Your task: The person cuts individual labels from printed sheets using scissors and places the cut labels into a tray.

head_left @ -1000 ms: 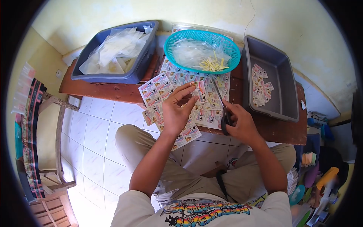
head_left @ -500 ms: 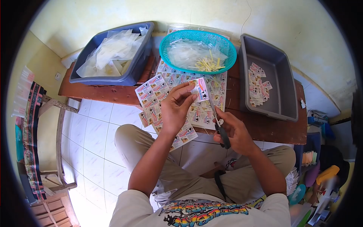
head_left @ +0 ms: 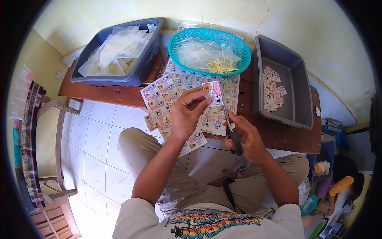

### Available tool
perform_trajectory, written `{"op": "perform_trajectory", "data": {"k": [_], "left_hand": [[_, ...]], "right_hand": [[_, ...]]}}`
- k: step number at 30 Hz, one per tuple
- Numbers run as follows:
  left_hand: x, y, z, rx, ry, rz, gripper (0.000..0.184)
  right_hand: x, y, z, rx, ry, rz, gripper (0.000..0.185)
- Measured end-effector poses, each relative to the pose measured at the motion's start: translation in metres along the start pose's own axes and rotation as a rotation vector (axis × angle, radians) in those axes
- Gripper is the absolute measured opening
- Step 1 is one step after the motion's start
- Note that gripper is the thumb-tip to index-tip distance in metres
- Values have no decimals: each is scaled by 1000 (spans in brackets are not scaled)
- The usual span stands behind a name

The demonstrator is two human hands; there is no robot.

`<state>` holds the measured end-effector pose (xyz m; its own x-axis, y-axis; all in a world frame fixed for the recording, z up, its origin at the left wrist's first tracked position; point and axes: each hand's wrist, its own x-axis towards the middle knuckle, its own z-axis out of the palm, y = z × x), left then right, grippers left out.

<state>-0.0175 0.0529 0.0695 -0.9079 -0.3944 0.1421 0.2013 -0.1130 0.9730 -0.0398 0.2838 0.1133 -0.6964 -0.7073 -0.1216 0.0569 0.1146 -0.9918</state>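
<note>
My left hand pinches a small printed label by its left side. Black-handled scissors are gripped in my right hand, their blades pointing up along the label's right edge. Whether the blades touch the paper is hard to make out. Uncut sheets of the same labels lie below and left of my left hand, some overhanging the bench edge. More printed sheets and thin paper strips lie on the bench beyond my hands.
On the wooden bench stand a blue-grey tub of clear plastic bags, a turquoise basket with plastic bags and yellow strips, and a grey tub holding cut labels. Another person is at the far right.
The label in my left hand is turned slightly more upright, and my left hand sits a little further right. Both hands keep their grip; the view has shifted slightly.
</note>
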Motion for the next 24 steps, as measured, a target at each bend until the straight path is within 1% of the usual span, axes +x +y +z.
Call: {"op": "perform_trajectory", "data": {"k": [11, 17, 24], "left_hand": [[-3, 3, 2, -16, 49, 69, 31], [-3, 6, 3, 27, 58, 63, 30], [-3, 4, 3, 6, 53, 73, 30]], "right_hand": [[2, -1, 6, 15, 4, -2, 94], [3, 0, 6, 27, 5, -6, 94], [3, 1, 6, 51, 14, -14, 94]]}}
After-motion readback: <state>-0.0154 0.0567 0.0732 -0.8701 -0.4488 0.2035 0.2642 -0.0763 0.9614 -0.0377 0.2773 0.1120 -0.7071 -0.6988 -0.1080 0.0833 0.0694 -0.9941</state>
